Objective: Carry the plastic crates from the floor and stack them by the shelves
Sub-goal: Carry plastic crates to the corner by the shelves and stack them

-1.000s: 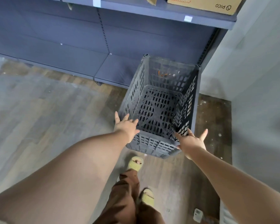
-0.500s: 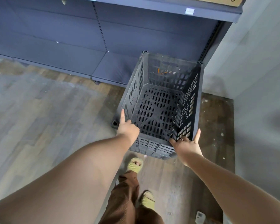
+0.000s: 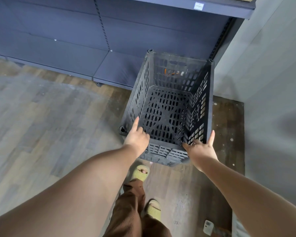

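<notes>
A dark grey slatted plastic crate (image 3: 164,113) stands upright and empty in front of the low blue shelves (image 3: 109,65), in the corner by the wall. My left hand (image 3: 137,139) grips the crate's near rim at the left corner, with the index finger stretched along the side rim. On the near right corner sits my right hand (image 3: 201,149), fingers inside the wall and thumb outside. I cannot tell whether the crate's base touches the floor. No other crate is in view.
A grey wall (image 3: 266,86) runs close along the crate's right side. An upper shelf (image 3: 186,4) juts out above. My feet in yellow slippers (image 3: 141,172) stand just behind the crate on the wooden floor. A small white object (image 3: 208,226) lies at the bottom right.
A second ago both hands hovered open just short of the crate. They have since closed on its near corners and stayed there.
</notes>
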